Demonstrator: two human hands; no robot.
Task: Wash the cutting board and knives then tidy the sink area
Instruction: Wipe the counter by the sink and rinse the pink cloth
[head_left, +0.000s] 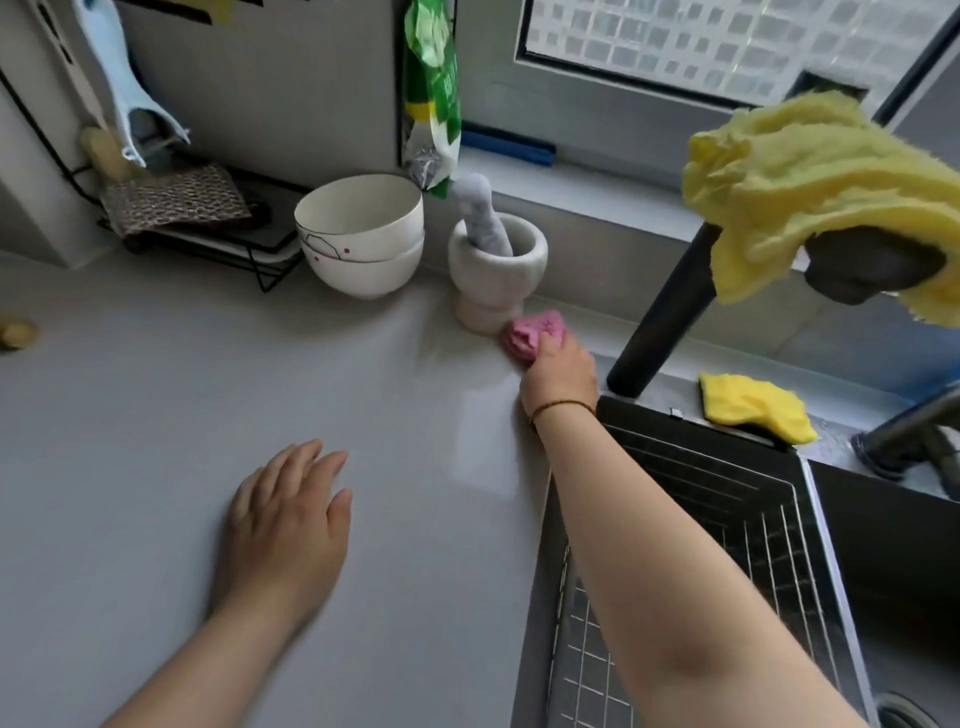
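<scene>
My right hand (560, 375) grips a crumpled pink cloth (527, 332) on the grey countertop (156, 415), right beside the base of the stone mortar (496, 270). My left hand (288, 525) rests flat on the counter with straight fingers, holding nothing. The sink (810, 499) lies to the right, with a wire rack (691, 519) inside it. A yellow sponge (753, 405) sits on the sink's back ledge. No cutting board or knives are in view.
Two stacked white bowls (361, 234) stand left of the mortar and its pestle (480, 213). A black faucet (670, 301) draped with a yellow cloth (810, 176) rises over the sink. A black wire shelf (218, 234) holds a patterned cloth at the back left. A green bag (434, 93) hangs above.
</scene>
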